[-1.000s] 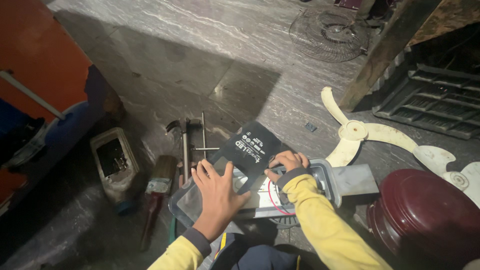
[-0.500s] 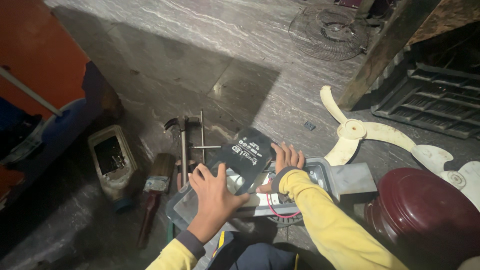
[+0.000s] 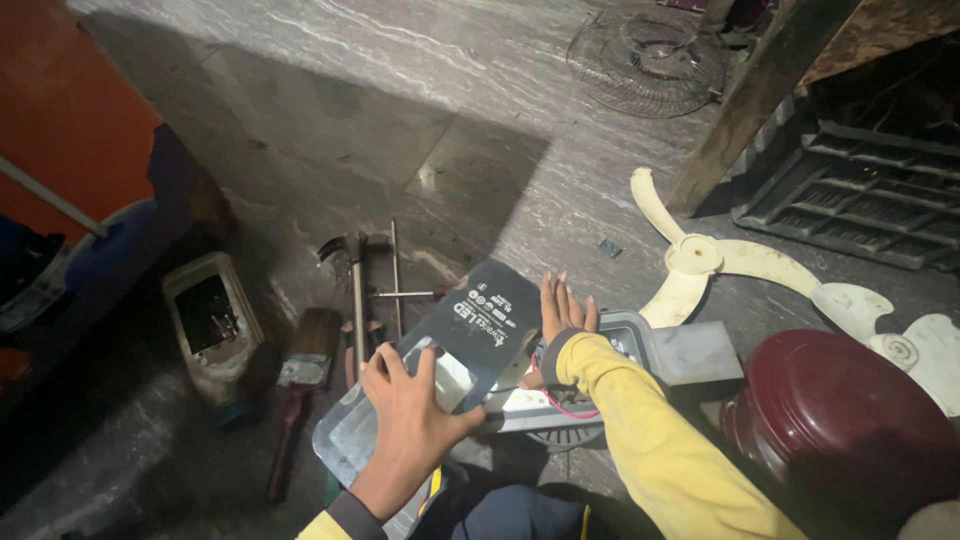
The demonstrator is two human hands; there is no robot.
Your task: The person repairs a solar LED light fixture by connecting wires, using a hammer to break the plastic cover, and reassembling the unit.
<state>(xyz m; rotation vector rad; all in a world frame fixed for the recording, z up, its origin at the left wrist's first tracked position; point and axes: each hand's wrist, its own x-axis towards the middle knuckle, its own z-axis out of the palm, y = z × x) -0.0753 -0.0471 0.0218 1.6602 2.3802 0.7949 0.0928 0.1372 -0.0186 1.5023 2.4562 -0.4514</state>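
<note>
a grey stone floor [image 3: 330, 110] carries everything. a dark red dome-shaped housing [image 3: 840, 420] sits near its lower right edge, a cream fan blade [image 3: 730, 260] beyond it. a flat grey light fixture [image 3: 520, 385] lies near the lower edge, centre. its dark cover panel [image 3: 485, 320], half a second ago lower, now tilts up off the fixture, so the cover seems to be coming free. the left hand [image 3: 405, 415] grips the panel's near edge; the right hand [image 3: 562, 315] presses flat behind it, fingers spread. hand tools [image 3: 360, 290] lie left.
</note>
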